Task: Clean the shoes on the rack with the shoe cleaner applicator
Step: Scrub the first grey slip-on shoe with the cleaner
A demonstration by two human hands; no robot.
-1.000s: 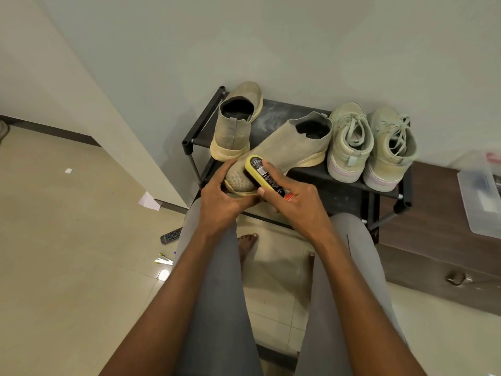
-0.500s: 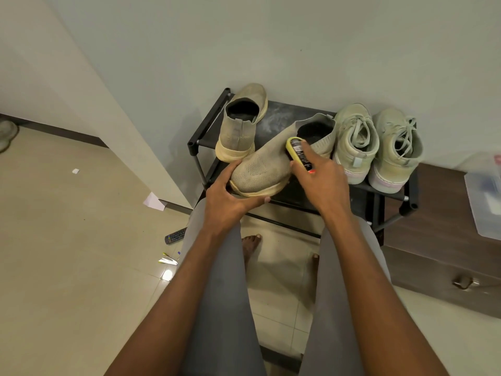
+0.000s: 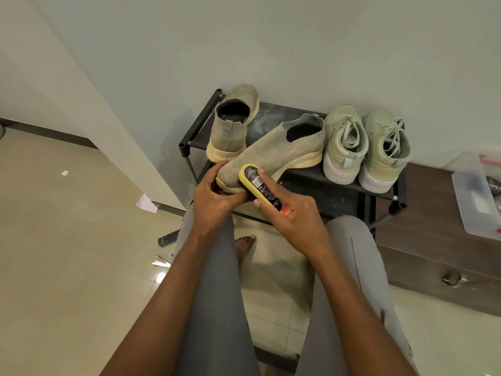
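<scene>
A beige knit slip-on shoe (image 3: 282, 150) lies slanted across the black shoe rack (image 3: 320, 183), toe toward me. My left hand (image 3: 214, 199) grips its toe from the left and below. My right hand (image 3: 292, 218) holds the yellow shoe cleaner applicator (image 3: 256, 185) with its black label up, forefinger stretched along it, pressing it on the shoe's toe. The matching slip-on (image 3: 233, 123) stands at the rack's back left, heel toward me. Two pale green lace-up sneakers (image 3: 344, 142) (image 3: 385, 150) stand side by side on the right.
A dark wooden drawer unit (image 3: 423, 240) stands right of the rack, with a clear plastic box (image 3: 477, 194) on top. A remote control (image 3: 168, 238) and paper scraps (image 3: 146, 203) lie on the tiled floor at left. The wall is directly behind the rack.
My right hand has drawn the applicator back from the shoe's collar down to its toe. My left hand stays on the toe.
</scene>
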